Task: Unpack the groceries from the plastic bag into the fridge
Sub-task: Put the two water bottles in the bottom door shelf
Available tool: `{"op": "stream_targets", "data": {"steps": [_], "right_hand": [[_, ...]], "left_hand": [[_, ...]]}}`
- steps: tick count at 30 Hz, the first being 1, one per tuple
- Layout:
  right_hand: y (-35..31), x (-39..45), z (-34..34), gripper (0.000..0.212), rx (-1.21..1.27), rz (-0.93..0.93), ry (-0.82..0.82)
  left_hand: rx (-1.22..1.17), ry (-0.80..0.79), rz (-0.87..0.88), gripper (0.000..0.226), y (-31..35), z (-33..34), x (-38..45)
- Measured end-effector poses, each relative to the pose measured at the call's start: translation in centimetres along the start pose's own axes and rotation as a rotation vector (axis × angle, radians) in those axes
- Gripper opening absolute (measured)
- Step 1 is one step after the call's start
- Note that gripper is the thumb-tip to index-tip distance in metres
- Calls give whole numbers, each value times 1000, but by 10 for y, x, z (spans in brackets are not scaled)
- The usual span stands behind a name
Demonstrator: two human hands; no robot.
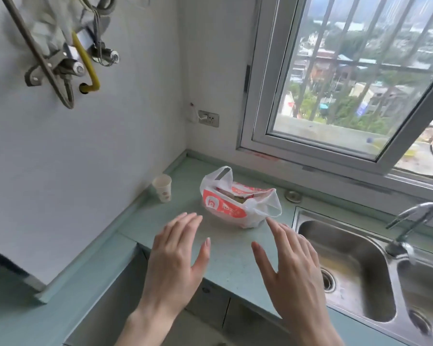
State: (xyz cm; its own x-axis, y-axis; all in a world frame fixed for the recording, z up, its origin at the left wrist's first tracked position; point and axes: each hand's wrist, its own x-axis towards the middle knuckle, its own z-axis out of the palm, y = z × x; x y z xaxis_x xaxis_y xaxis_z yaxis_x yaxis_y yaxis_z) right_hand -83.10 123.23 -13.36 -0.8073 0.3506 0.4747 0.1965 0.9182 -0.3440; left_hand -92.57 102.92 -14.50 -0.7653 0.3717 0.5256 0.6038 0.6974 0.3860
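A white plastic bag with orange print sits on the pale green counter below the window. Its handles stand up and packaged groceries show through the open top. My left hand hovers just in front of the bag on its left, fingers straight and spread, holding nothing. My right hand is in front of the bag on its right, fingers straight; the index fingertip is close to the bag's right handle. No fridge is in view.
A paper cup stands left of the bag near the wall. A steel double sink with a tap lies to the right. Pipes and valves hang on the wall at upper left. A window stands open behind.
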Motion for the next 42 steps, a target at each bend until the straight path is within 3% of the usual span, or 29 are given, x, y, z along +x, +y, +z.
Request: {"op": "stream_targets", "data": {"steps": [13,27,36,40,42], "right_hand": [[79,141,125,60,191,140,-168],[145,226,229,52,277,193,-421],[161,248,305,34,236,127,-649],[174,250,335,29,98,90,-765],[181,257,345,40,57,113,-780]], "left_hand": [[-65,-150,51,41,-41,141,133],[-63,-332,30,35,-100,269,216],[51,-710,-58,13,-138,343,241],[39,-725,-25,29,-151,359,250],[21,-697,-16,43,-157,363,255]]}}
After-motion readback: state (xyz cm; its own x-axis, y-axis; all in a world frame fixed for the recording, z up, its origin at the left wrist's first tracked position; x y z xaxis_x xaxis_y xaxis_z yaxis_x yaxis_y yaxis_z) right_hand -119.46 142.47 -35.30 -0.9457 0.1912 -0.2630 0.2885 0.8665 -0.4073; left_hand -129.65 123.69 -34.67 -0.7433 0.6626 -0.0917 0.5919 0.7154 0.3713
